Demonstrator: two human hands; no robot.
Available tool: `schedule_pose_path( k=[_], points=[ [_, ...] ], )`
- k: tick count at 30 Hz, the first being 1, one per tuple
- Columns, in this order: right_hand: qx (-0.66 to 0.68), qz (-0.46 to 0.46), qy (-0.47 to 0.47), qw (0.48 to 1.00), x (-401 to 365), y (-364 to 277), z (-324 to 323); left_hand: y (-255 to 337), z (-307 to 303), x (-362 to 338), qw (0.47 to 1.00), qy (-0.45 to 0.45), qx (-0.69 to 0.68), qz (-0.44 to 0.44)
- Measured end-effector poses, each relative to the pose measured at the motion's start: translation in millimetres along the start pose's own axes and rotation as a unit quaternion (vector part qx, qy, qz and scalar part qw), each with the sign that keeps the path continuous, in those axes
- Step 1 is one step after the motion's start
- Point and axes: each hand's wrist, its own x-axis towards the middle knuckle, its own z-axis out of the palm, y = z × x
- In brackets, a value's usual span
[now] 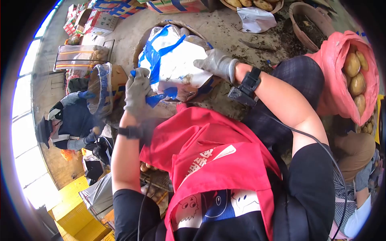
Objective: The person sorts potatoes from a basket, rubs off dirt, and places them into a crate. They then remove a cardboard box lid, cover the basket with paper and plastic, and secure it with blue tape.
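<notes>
In front of me a round basket (138,44) with a brown rim holds potatoes in clear plastic, partly hidden by a white sheet (183,62) with blue tape (152,56) stuck across it. My left hand (137,89), in a grey glove, is closed at the sheet's left side; a bit of blue tape pokes out at the top of the fist. My right hand (219,65), gloved too, grips the sheet at its right edge, thumb lying on top. Its other fingers are partly hidden. A loose blue end hangs beside my left hand.
A pink sack (329,56) of potatoes (357,85) stands at the right. Behind are a brown tub (301,30), a white sheet (257,19) on the dirty floor and taped cartons (177,5). A co-worker (72,116) is at the left by a plastic-lined basket (100,88); another person sits lower right.
</notes>
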Motion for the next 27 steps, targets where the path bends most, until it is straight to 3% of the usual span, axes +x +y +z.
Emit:
schedule_pose_path(
  k=[1, 2, 3, 4, 5, 6, 8, 12, 14, 16, 19, 20, 21, 22, 25, 26, 27],
  points=[
    [-0.023, -0.025, 0.028, 0.999, 4.8, 4.2, 1.5, 3.5, -21.1, -1.0, 0.998, -0.057, 0.026, -0.002],
    [-0.047, -0.050, 0.055, 0.996, 9.4, 5.7, 5.5, 4.1, -35.5, -3.5, 0.998, -0.052, 0.026, -0.006],
    [-0.120, 0.014, 0.042, 0.992, -1.5, -22.3, -3.7, 4.7, -46.3, -1.9, 0.977, 0.015, 0.194, 0.091],
    [-0.119, 0.013, 0.038, 0.992, 1.7, -18.9, -1.6, 6.4, -59.8, -2.2, 0.914, 0.081, 0.354, 0.181],
    [-0.115, 0.023, 0.052, 0.992, 3.1, -11.1, -1.9, 12.3, -90.4, 4.0, 0.676, 0.139, 0.641, 0.336],
    [-0.112, 0.033, 0.068, 0.991, 4.8, -4.3, -5.2, 28.1, -111.0, 0.0, 0.644, 0.127, 0.675, 0.338],
    [-0.106, 0.084, 0.069, 0.988, 7.8, 0.5, -13.1, 52.0, -103.6, -7.4, 0.765, 0.177, 0.588, 0.193],
    [-0.167, 0.024, 0.103, 0.980, 6.7, -3.1, -12.4, 40.0, -34.6, -0.5, 0.786, 0.105, 0.575, 0.201],
    [-0.106, 0.017, 0.083, 0.991, 8.6, 3.9, -9.8, 15.8, 18.5, 8.4, 0.773, 0.086, 0.598, 0.193],
    [-0.133, 0.023, 0.088, 0.987, -1.8, -11.8, -9.1, 11.4, 68.4, 1.8, 0.765, 0.053, 0.640, 0.050],
    [0.060, -0.030, 0.163, 0.984, 10.9, 11.3, 8.4, -25.1, 56.6, 38.8, 0.763, 0.018, 0.647, 0.010],
    [0.057, -0.034, 0.157, 0.985, 12.0, 6.0, 9.2, -23.7, 56.6, 41.5, 0.758, 0.016, 0.651, -0.021],
    [0.136, 0.055, 0.132, 0.980, 8.4, 2.7, 11.7, -22.5, 56.3, 42.8, 0.751, 0.011, 0.658, -0.053],
    [0.216, 0.144, 0.106, 0.960, 6.7, -0.2, 14.5, -20.3, 54.5, 43.3, 0.750, 0.012, 0.659, -0.055],
    [0.260, 0.107, 0.084, 0.956, 38.1, 43.4, 54.5, -11.6, 41.3, 46.2, 0.710, 0.037, 0.689, 0.142],
    [0.270, 0.094, 0.083, 0.955, 40.1, 32.6, 63.1, -8.0, 34.4, 48.5, 0.708, 0.038, 0.691, 0.140],
    [0.281, 0.082, 0.082, 0.953, 42.0, 21.4, 71.7, -3.3, 27.2, 50.6, 0.669, 0.012, 0.722, 0.176]
  ],
)
